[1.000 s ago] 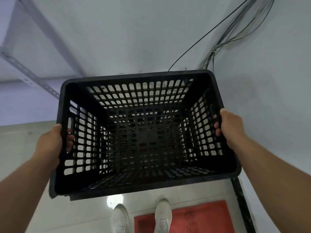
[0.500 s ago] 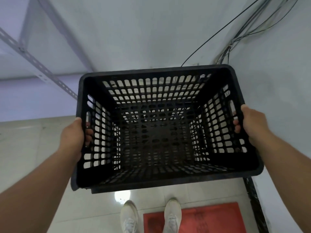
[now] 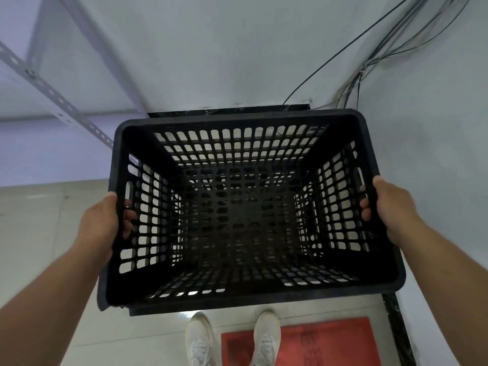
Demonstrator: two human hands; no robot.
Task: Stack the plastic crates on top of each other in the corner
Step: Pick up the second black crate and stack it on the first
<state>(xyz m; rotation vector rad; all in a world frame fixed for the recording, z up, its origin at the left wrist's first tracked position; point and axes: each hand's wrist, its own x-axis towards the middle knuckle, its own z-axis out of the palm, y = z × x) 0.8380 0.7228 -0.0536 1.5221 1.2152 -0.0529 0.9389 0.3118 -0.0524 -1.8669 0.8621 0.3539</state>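
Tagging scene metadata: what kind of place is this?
Likely a storeroom or utility corner: bare walls with loose cables, a slotted metal shelf upright, tiled floor, and a black plastic crate carried toward the corner.

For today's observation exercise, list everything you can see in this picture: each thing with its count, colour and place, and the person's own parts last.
Crate: one seen clearly, black, latticed plastic, held in the middle of the view in front of the person; whether more sit beneath it cannot be told.
Mat: one, red, on the floor under the right shoe.
Cables: several, dark, running down the wall corner at upper right.
Slotted metal bar: one, pale grey, slanting at upper left.
Floor: pale glossy tiles, left and below.
Walls: pale grey, meeting in a corner.
Shoes: two, white, at bottom centre.
Left hand: grips the crate's left side.
Right hand: grips the crate's right side.
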